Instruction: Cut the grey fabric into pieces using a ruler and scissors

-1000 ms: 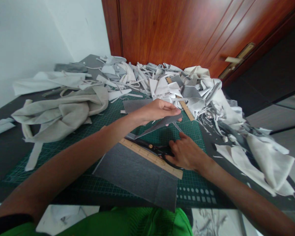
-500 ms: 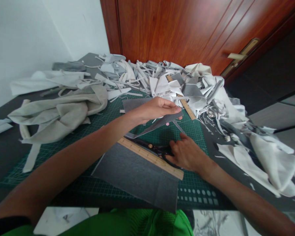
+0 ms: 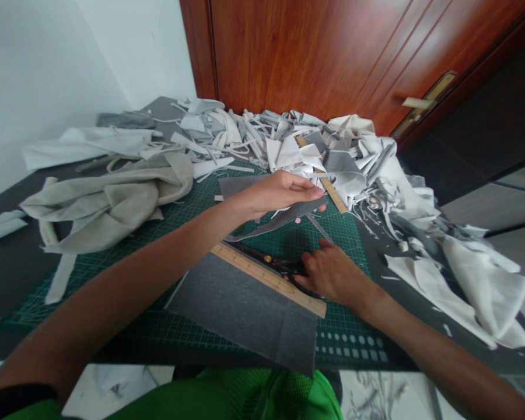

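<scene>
My right hand [image 3: 332, 271] is closed round the handles of black scissors [image 3: 269, 259], whose blades point left, low over the mat. A strip of grey fabric [image 3: 284, 219] is pinched in my left hand [image 3: 291, 192] and raised off the mat; its lower end runs down to the blades. Beneath the scissors a wooden ruler [image 3: 266, 279] lies slantwise along the top edge of a larger grey fabric piece [image 3: 249, 315]. The blade tips are partly hidden by my left forearm and the cloth.
A green cutting mat [image 3: 345, 239] covers the middle of the dark table. Heaped white and grey scraps [image 3: 289, 151] line the back, with a second wooden ruler [image 3: 332, 192] among them. Bunched beige cloth [image 3: 109, 201] lies left, white cloth [image 3: 481, 286] right. Behind is a wooden door [image 3: 310, 58].
Both hands, the scissors and the strip stay nearly where they were. The whole view has shifted very slightly.
</scene>
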A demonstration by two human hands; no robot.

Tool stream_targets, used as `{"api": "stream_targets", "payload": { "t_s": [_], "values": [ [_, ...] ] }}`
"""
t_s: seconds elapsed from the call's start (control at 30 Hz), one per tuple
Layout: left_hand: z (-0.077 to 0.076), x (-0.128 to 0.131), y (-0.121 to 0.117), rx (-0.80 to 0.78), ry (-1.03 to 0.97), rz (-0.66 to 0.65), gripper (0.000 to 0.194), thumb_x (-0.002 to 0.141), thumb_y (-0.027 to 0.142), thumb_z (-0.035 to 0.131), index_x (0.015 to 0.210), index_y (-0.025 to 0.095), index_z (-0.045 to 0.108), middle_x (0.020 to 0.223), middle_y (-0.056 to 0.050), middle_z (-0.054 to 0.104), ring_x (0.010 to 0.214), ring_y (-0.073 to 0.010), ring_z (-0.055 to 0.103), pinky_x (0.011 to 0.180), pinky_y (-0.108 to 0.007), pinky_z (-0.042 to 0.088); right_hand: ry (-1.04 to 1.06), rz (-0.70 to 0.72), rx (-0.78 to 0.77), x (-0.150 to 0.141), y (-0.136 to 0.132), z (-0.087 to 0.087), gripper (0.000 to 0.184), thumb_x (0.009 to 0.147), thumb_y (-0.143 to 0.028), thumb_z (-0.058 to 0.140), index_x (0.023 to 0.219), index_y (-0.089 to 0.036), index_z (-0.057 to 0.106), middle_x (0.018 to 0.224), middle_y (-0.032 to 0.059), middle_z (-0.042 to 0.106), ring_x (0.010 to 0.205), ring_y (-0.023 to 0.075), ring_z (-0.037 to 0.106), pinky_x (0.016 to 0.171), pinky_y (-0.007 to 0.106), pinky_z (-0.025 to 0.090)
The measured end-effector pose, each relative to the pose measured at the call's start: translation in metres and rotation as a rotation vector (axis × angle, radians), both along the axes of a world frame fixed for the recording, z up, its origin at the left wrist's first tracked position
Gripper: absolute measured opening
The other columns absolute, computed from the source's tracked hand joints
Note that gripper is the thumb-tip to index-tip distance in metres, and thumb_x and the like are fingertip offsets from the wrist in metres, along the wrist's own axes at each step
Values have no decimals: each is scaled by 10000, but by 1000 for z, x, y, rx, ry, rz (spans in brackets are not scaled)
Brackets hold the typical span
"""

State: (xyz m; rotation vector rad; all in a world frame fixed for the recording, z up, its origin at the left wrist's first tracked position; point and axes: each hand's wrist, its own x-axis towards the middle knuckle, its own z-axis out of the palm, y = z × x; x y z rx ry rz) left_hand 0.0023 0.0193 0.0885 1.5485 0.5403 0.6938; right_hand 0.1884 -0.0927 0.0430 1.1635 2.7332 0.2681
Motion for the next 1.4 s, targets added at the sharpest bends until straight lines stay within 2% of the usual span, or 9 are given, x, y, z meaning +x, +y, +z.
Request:
{"api": "stream_targets", "payload": {
  "t_s": [0.5, 0.7, 0.87, 1.17, 1.4],
  "values": [
    [18, 0, -9, -1, 4, 44, 208, 942, 313, 659, 923, 136, 768, 993, -76, 803, 873, -140, 701, 828, -272, 501, -70, -142, -173, -16, 4, 24, 508, 964, -544, 518, 803, -126, 759, 716, 130, 753, 765, 268, 731, 900, 407, 416],
    [22, 0, -12, -18, 18, 63, 217, 929, 345, 676, 925, 150, 771, 1019, -75, 800, 867, -140, 703, 814, -263, 506, -50, -144, -173, -31, 5, 22, 523, 969, -540, 502, 828, -113, 769, 734, 152, 753, 772, 278, 725, 864, 408, 402],
    [21, 1, -13, -67, -53, 45, 167, 926, 290, 681, 901, 151, 771, 987, -64, 801, 916, -144, 711, 876, -269, 506, -43, -151, -151, -36, 7, 22, 544, 966, -555, 481, 856, -109, 772, 767, 168, 755, 783, 294, 720, 858, 432, 402],
    [27, 1, -16, -136, -30, 54, 166, 959, 285, 668, 930, 150, 760, 1020, -63, 800, 962, -144, 719, 900, -271, 513, -46, -187, -173, -47, 5, 23, 604, 982, -606, 443, 954, -101, 773, 887, 194, 775, 922, 319, 733, 950, 463, 417],
    [31, -1, -18, -169, -59, 72, 160, 969, 260, 665, 888, 153, 752, 1012, -65, 799, 935, -144, 723, 868, -266, 532, -54, -217, -224, -56, 10, 30, 627, 986, -607, 419, 988, -90, 775, 943, 208, 777, 943, 337, 733, 914, 458, 443]
  ]
}}
